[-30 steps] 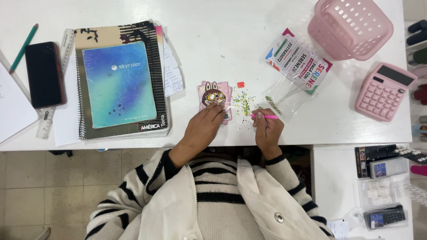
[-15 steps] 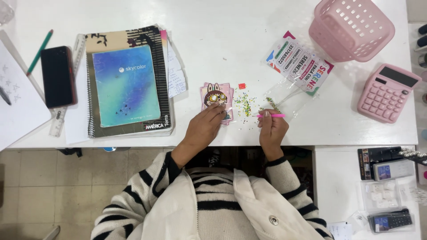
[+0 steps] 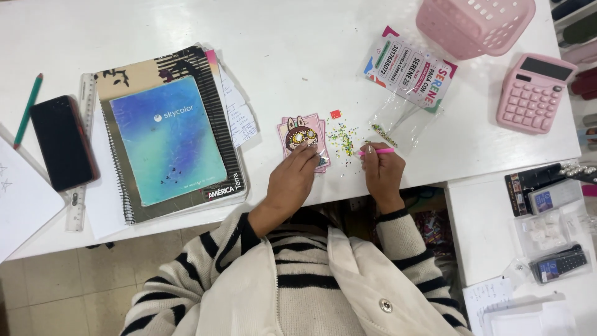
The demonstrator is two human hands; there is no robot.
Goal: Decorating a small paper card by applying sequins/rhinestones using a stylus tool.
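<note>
A small pink sticker card with a cartoon character [image 3: 301, 135] lies on the white table [image 3: 298, 50]. My left hand [image 3: 292, 180] rests flat on its lower right corner. My right hand [image 3: 382, 171] grips a pink pen-like tool [image 3: 377, 150], held level and pointing left. Between the card and the tool lies a scatter of tiny coloured beads [image 3: 343, 139], with a small red square [image 3: 336, 114] just above it.
A clear plastic bag with a printed card [image 3: 407, 78] lies right of the beads. A pink basket [image 3: 476, 23] and pink calculator [image 3: 533, 92] stand at the far right. Stacked spiral notebooks [image 3: 168, 137], a black phone [image 3: 62, 142], a ruler and a green pencil [image 3: 28, 109] lie to the left.
My hands stay on the card and the tool with little movement. The view has shifted slightly, so the table things sit a bit differently in frame.
</note>
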